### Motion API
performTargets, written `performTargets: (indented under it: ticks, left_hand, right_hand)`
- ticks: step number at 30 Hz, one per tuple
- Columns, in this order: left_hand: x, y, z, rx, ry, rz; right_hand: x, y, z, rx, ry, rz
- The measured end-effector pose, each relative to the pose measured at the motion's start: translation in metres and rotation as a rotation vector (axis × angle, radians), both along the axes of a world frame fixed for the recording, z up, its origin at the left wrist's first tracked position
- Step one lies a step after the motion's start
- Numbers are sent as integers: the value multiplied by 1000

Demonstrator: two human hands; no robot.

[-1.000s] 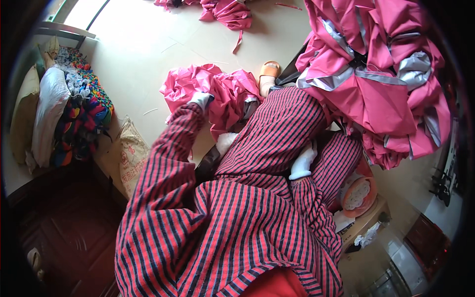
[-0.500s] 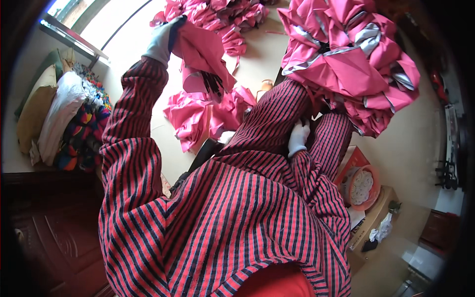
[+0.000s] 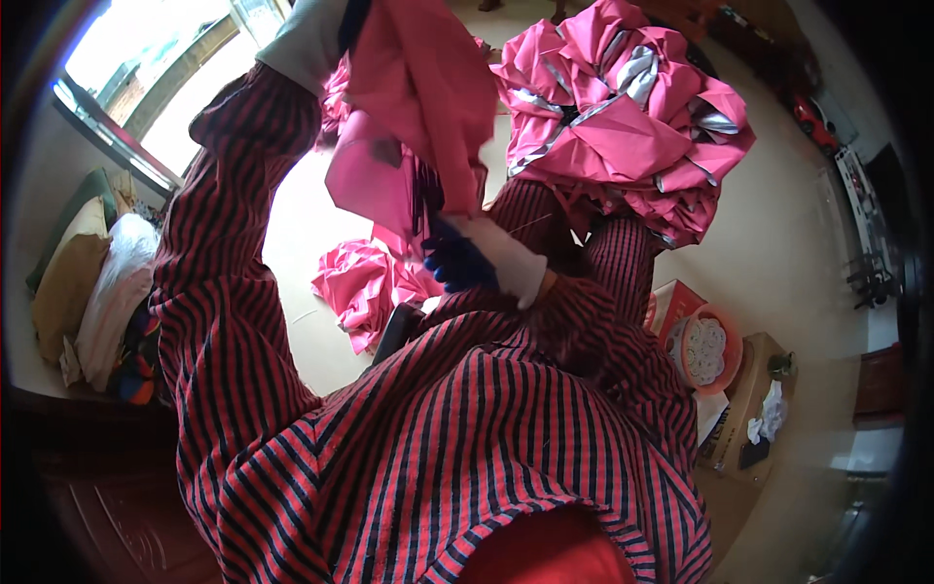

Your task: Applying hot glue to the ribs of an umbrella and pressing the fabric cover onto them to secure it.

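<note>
My left hand [image 3: 313, 41], in a white glove with dark finger coating, is raised at the top left. It is closed on a pink cloth piece [image 3: 423, 83] that hangs down from it. Thin dark strands [image 3: 424, 195] hang out of the cloth's lower part. My right hand [image 3: 486, 258], gloved in white with blue fingers, is at their lower end, its fingers curled around them and slightly blurred. A big gathered bundle of pink cloth with silvery undersides [image 3: 632, 127] rests over my knees.
More crumpled pink cloth [image 3: 355, 287] lies on the pale floor to the left. At right stand a pink basin [image 3: 725, 341] and a cardboard box [image 3: 754, 389]. Filled sacks [image 3: 117, 302] lean by the left wall, below a window [image 3: 146, 88].
My right hand has come up from between my legs to the dark strands under the cloth. My left hand and its cloth have moved up and closer. The view has shifted.
</note>
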State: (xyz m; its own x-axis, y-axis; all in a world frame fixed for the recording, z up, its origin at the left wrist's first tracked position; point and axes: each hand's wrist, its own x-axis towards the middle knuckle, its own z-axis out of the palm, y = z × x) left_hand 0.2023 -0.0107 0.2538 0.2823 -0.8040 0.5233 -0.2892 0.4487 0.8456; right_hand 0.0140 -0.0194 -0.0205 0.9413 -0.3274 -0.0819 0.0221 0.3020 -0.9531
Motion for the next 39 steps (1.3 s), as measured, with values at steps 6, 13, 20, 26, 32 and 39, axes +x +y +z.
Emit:
performTargets:
  ticks: [6, 13, 20, 26, 32, 39]
  left_hand:
    - [-38, -2, -6, 40, 52, -81]
    - [-27, 38, -101, 292, 12, -229]
    - [-66, 8, -228, 586, -186, -211]
    - [-59, 4, -205, 901, -224, -27]
    - [24, 15, -146, -233, 599, -131]
    - [135, 89, -249, -302, -76, 501]
  right_hand:
    - [-24, 19, 10, 976, -207, 205]
    - [-61, -14, 0, 965, -444, 40]
    - [-59, -2, -21, 803, -54, -136]
    - [-57, 4, -37, 757, -78, -202]
    - [-59, 11, -47, 1059, -461, 22]
    - [-65, 31, -14, 916, -418, -233]
